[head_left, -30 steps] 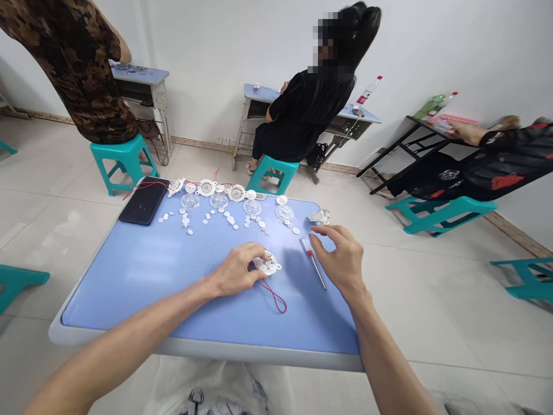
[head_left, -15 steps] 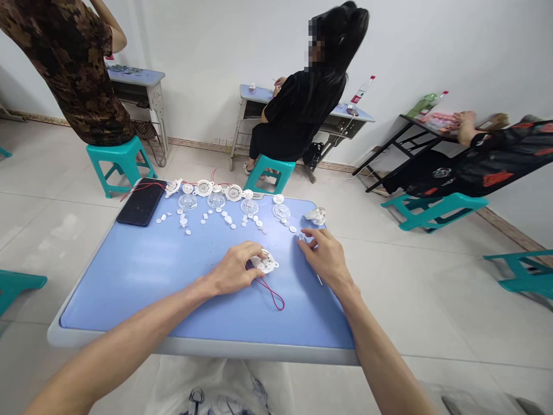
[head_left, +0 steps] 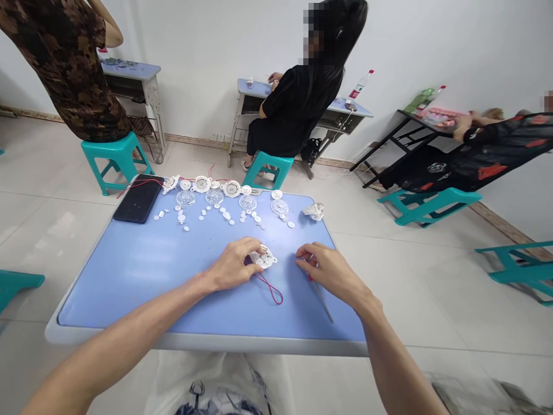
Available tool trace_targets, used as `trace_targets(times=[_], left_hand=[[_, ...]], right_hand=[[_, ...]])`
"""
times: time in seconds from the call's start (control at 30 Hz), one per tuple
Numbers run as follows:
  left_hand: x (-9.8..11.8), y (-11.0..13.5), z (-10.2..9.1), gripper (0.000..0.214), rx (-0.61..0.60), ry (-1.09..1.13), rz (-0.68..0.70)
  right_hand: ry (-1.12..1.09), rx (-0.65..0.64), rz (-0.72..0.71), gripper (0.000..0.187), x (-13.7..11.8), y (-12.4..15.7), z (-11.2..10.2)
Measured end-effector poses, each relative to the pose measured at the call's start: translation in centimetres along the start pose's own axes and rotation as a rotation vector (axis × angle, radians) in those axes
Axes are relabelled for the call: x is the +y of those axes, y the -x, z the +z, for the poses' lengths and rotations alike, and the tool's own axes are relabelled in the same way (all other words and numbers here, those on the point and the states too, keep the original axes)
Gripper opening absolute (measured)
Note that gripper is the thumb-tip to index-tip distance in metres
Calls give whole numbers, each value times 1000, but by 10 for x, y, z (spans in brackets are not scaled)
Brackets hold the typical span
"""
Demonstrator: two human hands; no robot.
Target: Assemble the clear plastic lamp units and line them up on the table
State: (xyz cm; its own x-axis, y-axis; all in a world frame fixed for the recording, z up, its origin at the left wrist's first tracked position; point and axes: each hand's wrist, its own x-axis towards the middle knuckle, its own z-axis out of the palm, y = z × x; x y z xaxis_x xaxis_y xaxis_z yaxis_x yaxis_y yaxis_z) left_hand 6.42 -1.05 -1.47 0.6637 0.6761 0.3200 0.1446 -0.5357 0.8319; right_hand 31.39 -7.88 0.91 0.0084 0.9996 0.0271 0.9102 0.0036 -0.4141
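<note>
My left hand (head_left: 233, 264) pinches a round white plastic casing (head_left: 268, 258) against the desk, thumb and fingers at its left edge. The casing has a small ring on its right side, and its inside parts are too small to name. A red cord loop (head_left: 276, 295) trails from under it toward me. To the right, my right hand (head_left: 330, 270) is closed around what looks like a screwdriver (head_left: 322, 302). Its thin metal shaft and a bit of red show below the fingers, pointing toward me; most of the handle is hidden.
Along the blue desk's (head_left: 129, 288) far side lie white discs (head_left: 201, 184), clear plastic covers (head_left: 215, 197) and several small white pieces (head_left: 227, 215). A black phone (head_left: 139, 199) is far left, a white assembly (head_left: 314, 211) far right. Other people sit on green stools (head_left: 113, 151) beyond.
My right hand has drawn back toward me with the screwdriver, away from the small white pieces, and more of the shaft shows. The left hand keeps its hold on the casing.
</note>
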Motion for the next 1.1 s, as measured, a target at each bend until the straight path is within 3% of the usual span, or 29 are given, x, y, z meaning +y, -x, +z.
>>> trace_targets(times=[0.23, 0.33, 0.5, 0.77, 1.1], left_hand=[[0, -3, 0, 24, -2, -33, 22], [0, -5, 0, 23, 19, -41, 46], [1, -7, 0, 23, 11, -52, 72], [1, -8, 1, 23, 15, -62, 70], [0, -6, 1, 24, 20, -49, 56]], right_hand=[[-39, -92, -102, 15, -22, 10, -1], [-96, -197, -164, 12, -29, 17, -4], [-204, -281, -244, 5, -32, 44, -3], [-245, -256, -444, 7, -45, 86, 16], [-260, -226, -457, 9, -49, 90, 19]])
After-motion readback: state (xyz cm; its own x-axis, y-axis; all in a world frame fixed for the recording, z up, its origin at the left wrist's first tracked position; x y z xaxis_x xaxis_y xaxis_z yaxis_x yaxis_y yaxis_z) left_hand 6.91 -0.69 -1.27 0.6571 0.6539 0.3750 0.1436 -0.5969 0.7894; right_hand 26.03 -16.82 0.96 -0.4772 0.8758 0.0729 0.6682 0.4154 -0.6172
